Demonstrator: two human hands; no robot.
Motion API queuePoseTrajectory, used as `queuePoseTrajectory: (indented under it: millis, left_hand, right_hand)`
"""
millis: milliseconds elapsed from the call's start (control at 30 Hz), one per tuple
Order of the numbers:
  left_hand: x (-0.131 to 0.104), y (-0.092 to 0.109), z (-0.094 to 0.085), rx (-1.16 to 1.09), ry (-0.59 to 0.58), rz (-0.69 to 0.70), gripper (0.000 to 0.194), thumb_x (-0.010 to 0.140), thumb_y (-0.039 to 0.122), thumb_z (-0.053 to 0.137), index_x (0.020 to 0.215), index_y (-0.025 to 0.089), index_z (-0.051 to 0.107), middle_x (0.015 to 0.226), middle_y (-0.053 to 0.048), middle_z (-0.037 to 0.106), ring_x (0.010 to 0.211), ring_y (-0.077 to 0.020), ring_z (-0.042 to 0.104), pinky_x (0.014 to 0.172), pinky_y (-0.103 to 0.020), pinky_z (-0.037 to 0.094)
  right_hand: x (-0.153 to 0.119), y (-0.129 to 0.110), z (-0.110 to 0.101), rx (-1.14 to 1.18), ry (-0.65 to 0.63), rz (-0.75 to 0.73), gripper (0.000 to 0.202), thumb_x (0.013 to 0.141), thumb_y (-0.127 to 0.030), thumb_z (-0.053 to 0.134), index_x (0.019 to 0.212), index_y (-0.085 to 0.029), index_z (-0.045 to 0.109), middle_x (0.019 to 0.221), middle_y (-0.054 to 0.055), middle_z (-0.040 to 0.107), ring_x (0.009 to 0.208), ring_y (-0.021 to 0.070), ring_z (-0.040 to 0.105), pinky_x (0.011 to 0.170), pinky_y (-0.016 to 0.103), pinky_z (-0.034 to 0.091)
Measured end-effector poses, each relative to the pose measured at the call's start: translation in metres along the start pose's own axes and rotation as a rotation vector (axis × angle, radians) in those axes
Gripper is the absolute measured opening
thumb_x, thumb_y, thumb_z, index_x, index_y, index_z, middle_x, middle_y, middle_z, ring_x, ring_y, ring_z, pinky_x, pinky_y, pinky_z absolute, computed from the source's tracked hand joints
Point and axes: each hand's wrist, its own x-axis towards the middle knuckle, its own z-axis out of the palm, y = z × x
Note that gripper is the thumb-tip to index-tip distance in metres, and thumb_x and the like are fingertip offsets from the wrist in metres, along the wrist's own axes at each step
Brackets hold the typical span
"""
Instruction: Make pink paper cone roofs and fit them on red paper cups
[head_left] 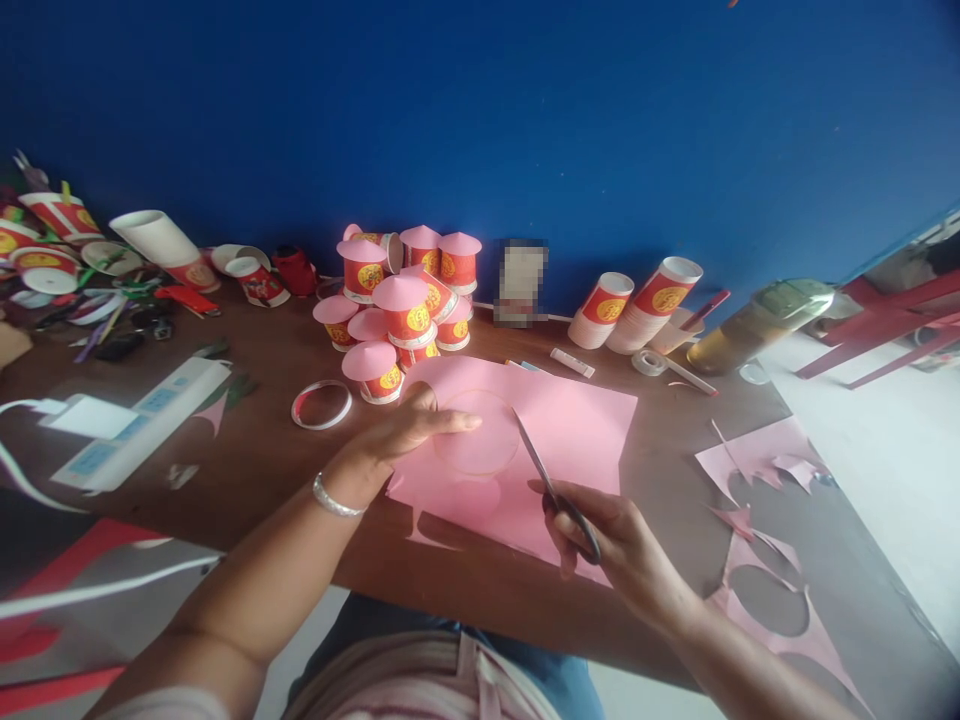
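Note:
My left hand (420,425) grips the left edge of a pink paper sheet (577,410), thumb lying on top and the other fingers hidden beneath. A circle outline (480,470) is drawn on the sheet, close to my thumb. In my right hand (600,520) is a pair of scissors (555,490) with dark handles, fingers through the grips. The blades meet the paper at the right side of the drawn circle. Behind the sheet stands a cluster of red paper cups with pink cone tops (405,310).
Pink paper scraps (757,590) lie at the right. Stacked paper cups (664,300), a tape roll (649,362), a glue stick (572,362) and a bottle (757,325) stand or lie toward the back. At left are a power strip (161,410) and a cardboard ring (321,405).

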Motion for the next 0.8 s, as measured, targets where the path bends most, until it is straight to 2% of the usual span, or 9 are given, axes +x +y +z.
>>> queuePoseTrajectory:
  millis: [100,233,433,567,800]
  left_hand:
    - [-0.0002,0.0026,-0.0014,0.164,0.026,-0.03,0.073,0.049,0.035,0.095,0.054,0.023,0.024,0.058,0.006,0.023,0.057,-0.0079,0.025,0.054,-0.029,0.017]
    - [-0.0003,0.0004,-0.0031,0.2,0.097,0.004,0.074,0.049,0.04,0.094,0.056,0.024,0.023,0.062,0.005,0.023,0.06,-0.0102,0.028,0.056,-0.029,0.023]
    - [0.0038,-0.0064,-0.0063,0.202,-0.028,0.02,0.074,0.054,0.044,0.092,0.058,0.023,0.021,0.062,0.006,0.021,0.058,-0.0089,0.025,0.052,-0.028,0.021]
    - [0.0044,-0.0072,-0.0084,0.279,-0.018,0.033,0.078,0.052,0.041,0.092,0.059,0.022,0.016,0.061,0.006,0.016,0.057,-0.0067,0.021,0.05,-0.026,0.017]
    - [0.0026,-0.0068,-0.0082,0.315,0.02,-0.003,0.079,0.053,0.04,0.091,0.061,0.022,0.015,0.062,0.006,0.017,0.057,-0.0066,0.022,0.049,-0.025,0.016]
  right_hand:
    - [-0.0005,0.0001,-0.0006,0.021,-0.008,0.016,0.055,0.093,-0.057,0.067,0.129,-0.015,0.072,0.061,-0.003,0.05,0.054,0.0116,0.05,0.054,0.028,0.054]
    - [-0.0018,-0.0008,0.0004,0.042,-0.011,0.028,0.055,0.093,-0.056,0.068,0.129,-0.014,0.072,0.06,-0.004,0.048,0.053,0.011,0.049,0.054,0.028,0.053]
    - [-0.0046,-0.0004,0.0007,0.055,-0.013,0.05,0.054,0.092,-0.055,0.07,0.127,-0.015,0.073,0.063,-0.003,0.049,0.053,0.0106,0.052,0.053,0.026,0.051]
    - [-0.0029,-0.0007,0.0011,0.05,-0.012,0.053,0.051,0.092,-0.052,0.071,0.127,-0.014,0.072,0.065,-0.003,0.051,0.054,0.0098,0.052,0.054,0.025,0.047]
    - [-0.0016,0.0021,0.0,0.065,-0.04,0.023,0.048,0.094,-0.049,0.069,0.128,-0.015,0.072,0.063,-0.004,0.051,0.055,0.0091,0.051,0.056,0.024,0.045]
